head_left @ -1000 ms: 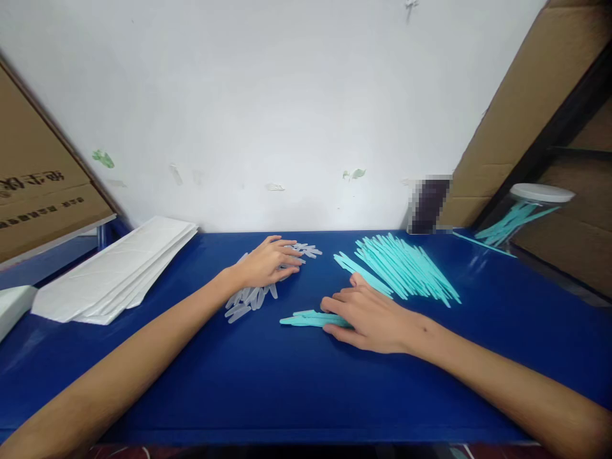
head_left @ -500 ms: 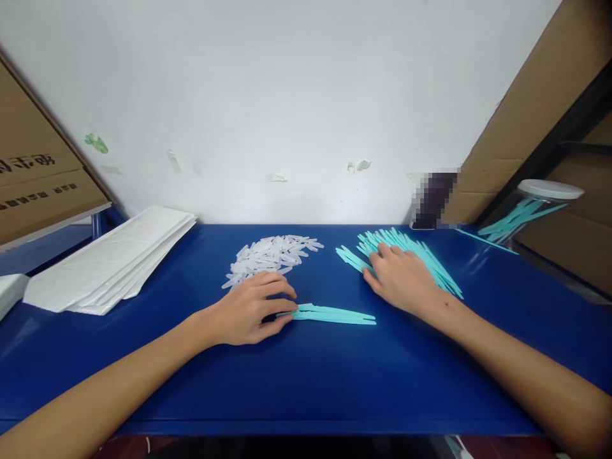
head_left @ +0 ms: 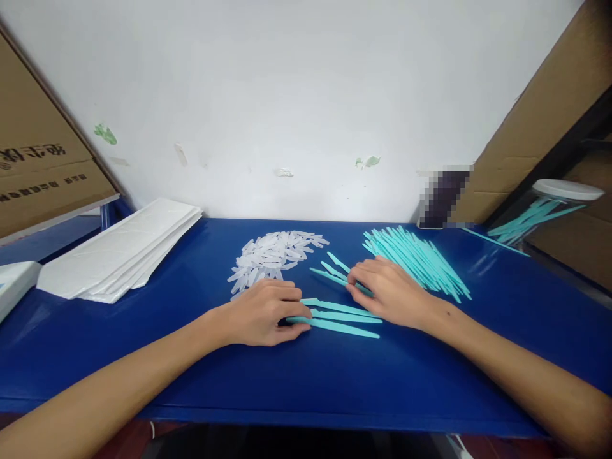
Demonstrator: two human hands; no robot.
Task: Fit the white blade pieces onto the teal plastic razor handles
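Note:
My left hand (head_left: pixel 270 313) is closed over the left ends of three turquoise eyebrow razors (head_left: pixel 347 317), which fan out to the right on the blue table. Its fingertips hide those ends. To the right, my right hand (head_left: pixel 389 290) pinches a couple more razors (head_left: pixel 335 273) by their near ends, their far ends pointing left. Behind my right hand lies a large pile of the same turquoise razors (head_left: pixel 411 255). Just beyond my left hand is a heap of small whitish translucent blade caps (head_left: pixel 275 252), partly covered by that hand.
White padded envelopes (head_left: pixel 129 245) lie stacked on the left of the blue table (head_left: pixel 268 382), near a white box (head_left: pixel 16 284). A lidded clear jar (head_left: pixel 540 213) holding turquoise razors leans at the right. Cardboard (head_left: pixel 45 146) stands at the left; a white wall closes the back.
My right hand has drawn a couple of razors from the pile, leftward and nearer. The razors under my left hand are now spread apart, with three visible. The view has shifted slightly.

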